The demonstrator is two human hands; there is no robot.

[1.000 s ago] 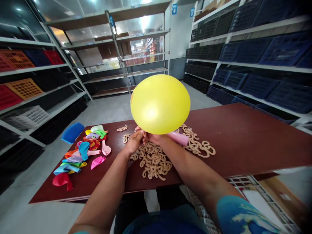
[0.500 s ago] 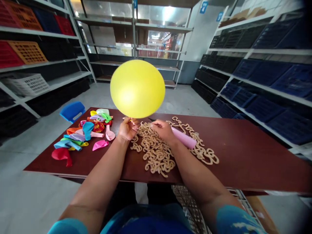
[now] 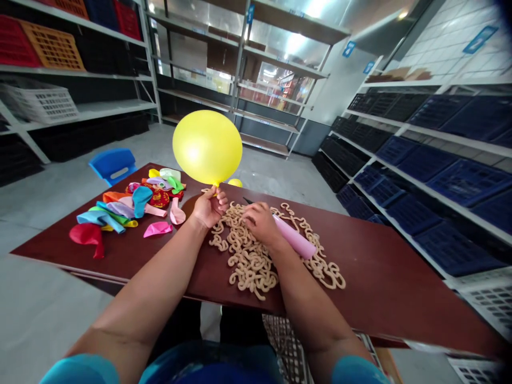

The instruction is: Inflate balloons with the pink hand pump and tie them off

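An inflated yellow balloon (image 3: 207, 146) stands above my left hand (image 3: 210, 207), whose fingers pinch its neck. Close by on the right, my right hand (image 3: 259, 220) is over the pile of tan curly pieces (image 3: 250, 261), its fingers bent and closed; whatever they hold is hidden. The dark tip of a thin object (image 3: 247, 200) shows just beyond that hand. A pink cylinder (image 3: 294, 236) lies to the right, among the curly pieces. Flat balloons of many colours (image 3: 120, 210) are heaped at the left of the table.
The dark red table (image 3: 372, 266) stretches to the right. A blue stool (image 3: 113, 164) stands past its left back edge. Behind are metal shelves (image 3: 276, 120); blue crates (image 3: 428, 229) fill racks on the right. A small yellow round shape (image 3: 236, 182) shows behind the balloon.
The view has tilted and turned. The yellow balloon looks smaller and sits further left, with its neck now visible in my left hand. My right hand's fingers have shifted over the pile.
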